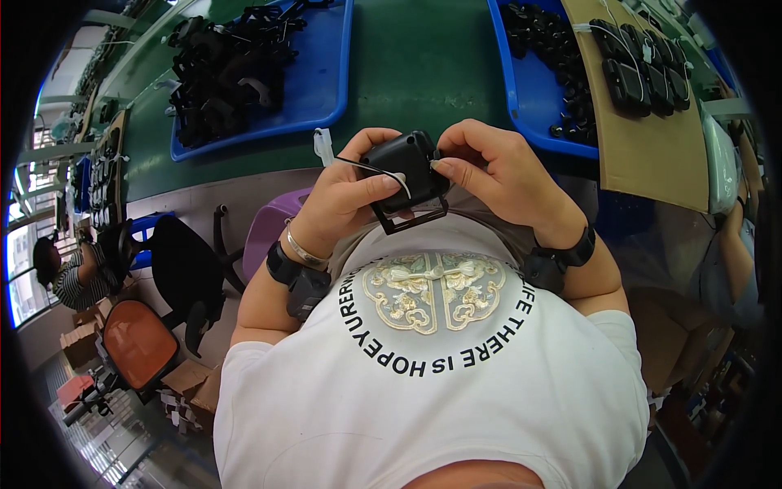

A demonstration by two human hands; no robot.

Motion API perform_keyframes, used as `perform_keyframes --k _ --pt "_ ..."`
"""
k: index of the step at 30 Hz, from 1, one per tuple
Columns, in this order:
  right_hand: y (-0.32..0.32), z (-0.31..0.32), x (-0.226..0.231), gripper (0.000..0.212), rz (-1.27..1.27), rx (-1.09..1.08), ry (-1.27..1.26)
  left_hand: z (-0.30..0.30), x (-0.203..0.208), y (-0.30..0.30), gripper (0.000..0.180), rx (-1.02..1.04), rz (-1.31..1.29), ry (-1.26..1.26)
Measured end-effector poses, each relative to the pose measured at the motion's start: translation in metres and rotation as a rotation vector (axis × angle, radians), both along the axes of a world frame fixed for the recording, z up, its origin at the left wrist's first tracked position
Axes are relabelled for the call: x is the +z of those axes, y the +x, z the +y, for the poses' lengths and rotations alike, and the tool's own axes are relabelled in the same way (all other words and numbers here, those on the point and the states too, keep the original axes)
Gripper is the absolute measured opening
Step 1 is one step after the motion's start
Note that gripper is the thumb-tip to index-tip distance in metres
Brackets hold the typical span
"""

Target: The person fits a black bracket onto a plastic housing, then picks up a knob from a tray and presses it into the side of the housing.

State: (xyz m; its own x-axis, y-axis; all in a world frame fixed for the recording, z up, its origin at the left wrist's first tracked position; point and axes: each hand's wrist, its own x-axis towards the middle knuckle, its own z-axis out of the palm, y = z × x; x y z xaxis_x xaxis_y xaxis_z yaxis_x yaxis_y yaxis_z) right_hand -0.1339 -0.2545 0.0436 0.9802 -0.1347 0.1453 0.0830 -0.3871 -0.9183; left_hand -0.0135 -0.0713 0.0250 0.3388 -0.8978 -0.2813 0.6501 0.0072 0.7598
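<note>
Our left hand point(354, 194) and right hand point(505, 171) meet at one black device point(403, 167)

Below us, the green counter point(419, 65) spans the top of the view, around twelve o'clock. On it we see a blue tray point(326, 98) at eleven o'clock, heaped with black plastic parts point(224, 90), and a second blue tray point(528, 102) at one o'clock, strewn with small black pieces point(574, 110). Just beside that one, toward two o'clock, a cardboard sheet point(631, 175) carries black cased units point(627, 85).

We hold the device just above the view's middle, near the counter's edge. Our left hand wraps its nine o'clock side, thumb laid across its face. Our right hand's thumb and forefinger are drawn close together at its three o'clock edge; we cannot tell whether they pinch a separate piece.

A thin black bracket point(411, 222) projects at the device's six o'clock end. A cable point(352, 163) leads toward ten o'clock, where we see a white connector point(323, 147).
</note>
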Motion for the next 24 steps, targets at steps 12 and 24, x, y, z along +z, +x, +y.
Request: perform_keyframes --k 12,24 --pt "-0.005 -0.001 -0.010 0.016 -0.102 -0.021 -0.113 -0.003 0.005 -0.005 0.050 0.008 0.015 -0.035" --pt "0.005 0.002 -0.011 0.052 -0.187 0.025 0.029 -0.007 0.002 -0.005 0.048 0.252 -0.351 -0.063"
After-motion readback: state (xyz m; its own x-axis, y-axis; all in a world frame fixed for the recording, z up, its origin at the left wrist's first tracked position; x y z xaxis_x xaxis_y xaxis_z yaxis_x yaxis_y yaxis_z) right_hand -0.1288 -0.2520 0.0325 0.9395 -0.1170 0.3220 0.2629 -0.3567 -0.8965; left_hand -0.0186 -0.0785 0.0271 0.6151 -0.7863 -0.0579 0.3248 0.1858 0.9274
